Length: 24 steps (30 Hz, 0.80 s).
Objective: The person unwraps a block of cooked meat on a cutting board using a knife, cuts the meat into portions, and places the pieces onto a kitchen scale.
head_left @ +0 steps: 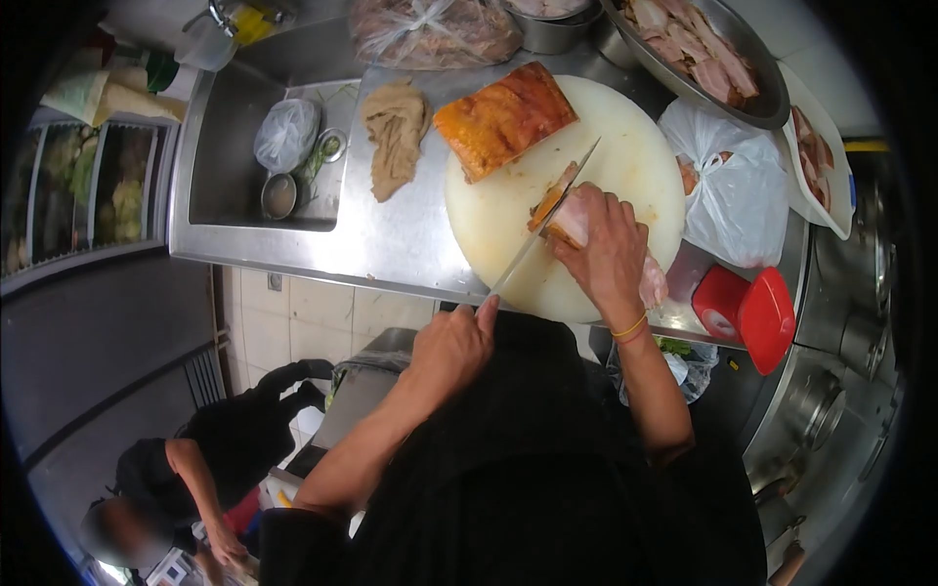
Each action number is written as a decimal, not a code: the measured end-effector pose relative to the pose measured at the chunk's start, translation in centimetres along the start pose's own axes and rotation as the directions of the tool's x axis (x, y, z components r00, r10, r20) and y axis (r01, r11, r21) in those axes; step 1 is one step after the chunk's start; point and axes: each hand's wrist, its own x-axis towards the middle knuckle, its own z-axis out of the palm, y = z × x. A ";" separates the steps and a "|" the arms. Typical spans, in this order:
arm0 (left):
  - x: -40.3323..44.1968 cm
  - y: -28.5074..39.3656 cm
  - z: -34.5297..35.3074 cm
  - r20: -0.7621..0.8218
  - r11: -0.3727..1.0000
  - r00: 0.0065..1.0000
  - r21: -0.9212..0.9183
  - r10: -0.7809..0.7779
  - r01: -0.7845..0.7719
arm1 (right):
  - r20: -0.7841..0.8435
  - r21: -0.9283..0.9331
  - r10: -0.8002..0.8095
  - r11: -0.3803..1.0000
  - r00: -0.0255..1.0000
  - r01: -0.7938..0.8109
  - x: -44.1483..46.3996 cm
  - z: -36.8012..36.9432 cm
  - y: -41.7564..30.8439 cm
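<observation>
Where the blade meets the meat: the long knife (518,259) lies slantwise over the small pork piece (571,221), with a browned part showing on one side of the blade and pale flesh on the other.

Knife hand: the left hand (451,344) is wrapped around the handle by the near edge of the counter; a firm grip with a supple wrist probably suits long drawing strokes better than pressing straight down.

Guide hand: the right hand (606,249) bends over the pork piece and grips it close to the blade. Its fingertips are partly hidden, so how far they are tucked cannot be told; curling them back, knuckles leading, seems safest on so short a piece.

Board: the pork piece sits near the middle of the round white cutting board (479,244); a flat side down would likely stop it rocking.

Slab: the large golden-brown pork slab (506,119) rests at the board's far left, near the blade's tip, so strokes are best checked at that end.

Loose strip: a pale meat strip (653,283) lies beside the right wrist, apart from the blade.

Cloth: the brown cloth (396,137) on the counter is handy for wiping greasy fingers.
</observation>
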 end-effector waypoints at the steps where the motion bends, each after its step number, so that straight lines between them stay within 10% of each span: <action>1: 0.1 -0.3 0.4 -0.034 0.998 0.998 0.024 0.051 -0.050 | -0.008 -0.003 0.002 1.000 1.000 -0.002 0.0 0.0 0.0; 13: -2.7 0.3 -3.4 0.158 0.973 0.961 -0.006 -0.228 0.232 | 0.059 0.040 0.021 0.999 0.998 -0.023 0.6 -0.4 0.6; 24: 4.7 -1.4 3.7 0.080 0.978 0.989 0.156 0.123 -0.135 | -0.021 0.066 0.017 0.998 1.000 -0.016 0.4 0.1 0.6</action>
